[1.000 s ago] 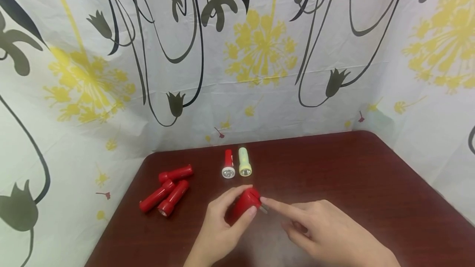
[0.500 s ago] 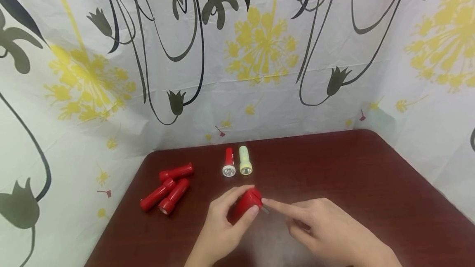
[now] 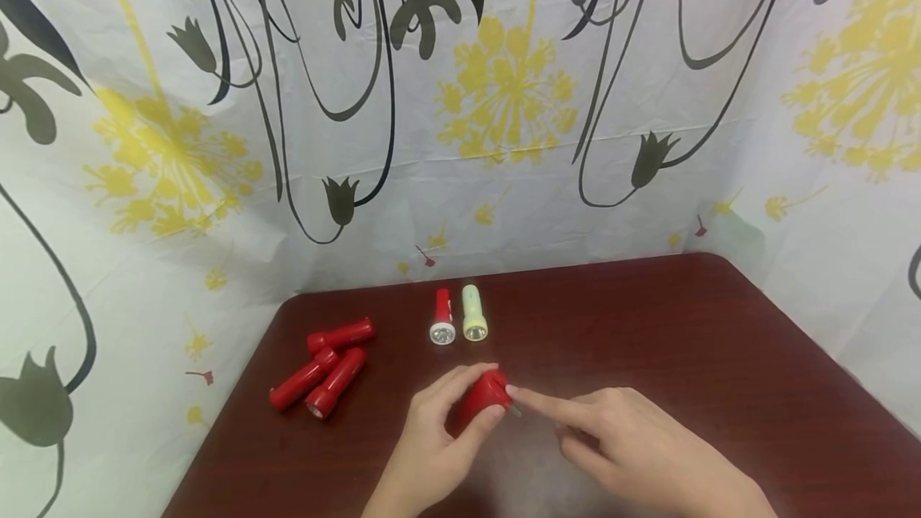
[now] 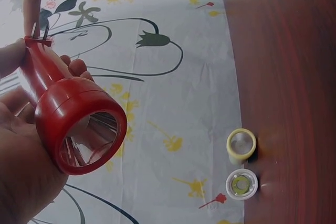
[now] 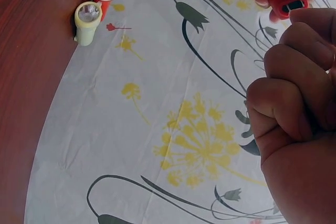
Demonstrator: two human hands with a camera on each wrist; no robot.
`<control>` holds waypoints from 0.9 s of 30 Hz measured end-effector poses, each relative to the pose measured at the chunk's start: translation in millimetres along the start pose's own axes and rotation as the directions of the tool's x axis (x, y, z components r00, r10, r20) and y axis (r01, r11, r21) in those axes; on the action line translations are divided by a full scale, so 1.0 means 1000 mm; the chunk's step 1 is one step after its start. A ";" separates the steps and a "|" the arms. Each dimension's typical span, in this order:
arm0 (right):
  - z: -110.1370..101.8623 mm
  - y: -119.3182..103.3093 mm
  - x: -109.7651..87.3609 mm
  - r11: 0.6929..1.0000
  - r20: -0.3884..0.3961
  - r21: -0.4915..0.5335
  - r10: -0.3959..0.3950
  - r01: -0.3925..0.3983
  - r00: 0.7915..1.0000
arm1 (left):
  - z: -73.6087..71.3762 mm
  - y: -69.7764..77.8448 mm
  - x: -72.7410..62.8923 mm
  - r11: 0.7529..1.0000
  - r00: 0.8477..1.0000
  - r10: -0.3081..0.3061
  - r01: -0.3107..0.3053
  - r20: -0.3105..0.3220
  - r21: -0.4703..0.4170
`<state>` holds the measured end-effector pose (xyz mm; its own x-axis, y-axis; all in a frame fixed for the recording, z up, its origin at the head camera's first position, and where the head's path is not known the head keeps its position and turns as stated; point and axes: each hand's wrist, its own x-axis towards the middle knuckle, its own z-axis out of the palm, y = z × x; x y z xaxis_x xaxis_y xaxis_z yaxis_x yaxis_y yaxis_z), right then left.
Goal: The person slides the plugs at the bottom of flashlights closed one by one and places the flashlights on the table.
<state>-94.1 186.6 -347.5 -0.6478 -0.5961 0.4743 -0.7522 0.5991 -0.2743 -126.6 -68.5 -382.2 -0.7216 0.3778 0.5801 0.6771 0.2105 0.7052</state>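
Note:
My left hand (image 3: 430, 440) grips a red flashlight (image 3: 479, 402), thumb on the near side and fingers round the far side. In the left wrist view its wide head with a silvery reflector (image 4: 92, 137) faces the camera. Two metal plug prongs (image 4: 46, 30) stick out at the tail end. My right hand (image 3: 636, 442) has its index finger straight, the tip at the tail beside the prongs; the other fingers are curled and hold nothing. From the right wrist view, that fingertip meets a dark slot (image 5: 294, 7) in the tail; whether it presses there I cannot tell.
Three red flashlights lie loosely grouped on the left of the dark red table (image 3: 647, 326), one of them nearest the front (image 3: 336, 384). Towards the back stand out a red flashlight with a white head (image 3: 442, 318) and a pale green one (image 3: 473, 314). Patterned cloth (image 3: 518, 206) surrounds the table's far sides.
Both hands stay nearly in place. The flashlight in my left hand has turned and shifted very slightly; the right index fingertip remains at its tail.

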 end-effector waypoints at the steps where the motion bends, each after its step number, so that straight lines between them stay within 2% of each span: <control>1: 0.000 0.000 0.000 1.000 -0.003 -0.005 -0.002 0.002 1.000 | 0.000 0.000 0.000 1.000 1.000 -0.013 0.013 0.007 0.000; 6: 0.000 -0.001 0.001 1.000 -0.013 -0.028 0.003 -0.003 1.000 | 0.002 0.004 -0.001 0.990 0.989 -0.139 0.140 0.055 -0.007; 8: 0.000 -0.001 0.001 0.999 -0.013 -0.033 0.009 -0.009 1.000 | 0.003 0.005 -0.001 0.987 0.985 -0.158 0.158 0.068 -0.009; 11: 0.000 0.000 0.000 0.999 -0.011 -0.035 0.014 -0.014 1.000 | 0.005 0.005 -0.001 0.990 0.988 -0.138 0.140 0.074 -0.017; 13: 0.000 0.001 0.000 0.999 -0.011 -0.035 0.013 -0.013 1.000 | 0.007 0.005 -0.001 0.995 0.993 -0.100 0.101 0.069 -0.013; 16: 0.000 0.003 0.000 0.999 -0.019 -0.035 0.001 -0.002 1.000 | 0.008 0.005 -0.001 0.997 0.995 -0.074 0.075 0.063 -0.009; 21: 0.000 0.005 -0.001 0.998 -0.048 -0.062 -0.019 0.016 0.999 | 0.008 0.008 0.000 0.993 0.990 -0.117 0.118 0.077 -0.010; 27: 0.002 0.007 -0.001 0.990 -0.085 -0.132 -0.064 0.052 0.994 | 0.004 0.010 0.000 0.987 0.986 -0.159 0.158 0.051 0.011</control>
<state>-98.7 190.0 -351.2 -0.5858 -0.5857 0.5602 -0.7625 0.6325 -0.1360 -119.1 -63.3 -376.8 -0.8116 0.3854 0.4391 0.5557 0.2774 0.7837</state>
